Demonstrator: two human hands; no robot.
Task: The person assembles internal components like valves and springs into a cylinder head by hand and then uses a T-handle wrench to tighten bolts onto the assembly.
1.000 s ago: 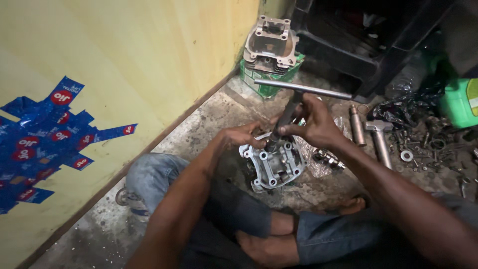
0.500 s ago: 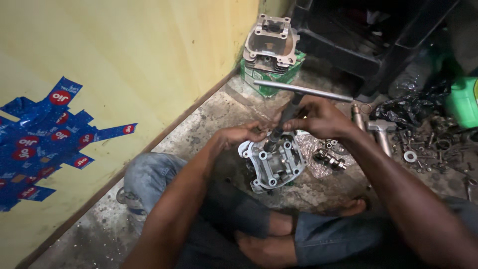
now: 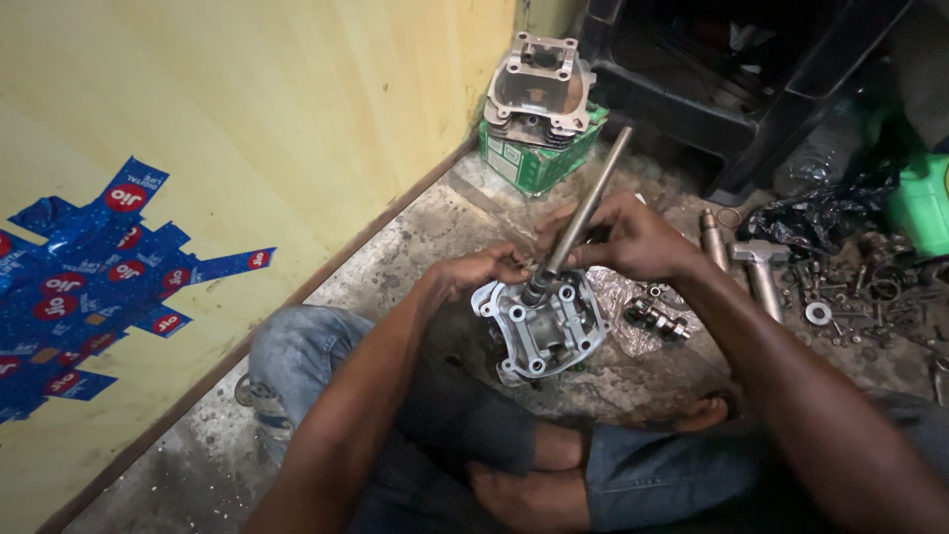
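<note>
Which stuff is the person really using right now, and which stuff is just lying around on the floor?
In use:
- left hand at the grey metal engine part
- right hand gripping the long metal rod, which stands in that part

Lying about:
- finned metal block on a green box
- hammer
- small toothed shaft
- washers and bolts
- green container

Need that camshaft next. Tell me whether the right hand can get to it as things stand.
Probably yes. The camshaft lies uncovered on the crinkled plastic sheet, just below the right hand with nothing between them. That hand grips the long metal rod, though, so it isn't free.
</note>
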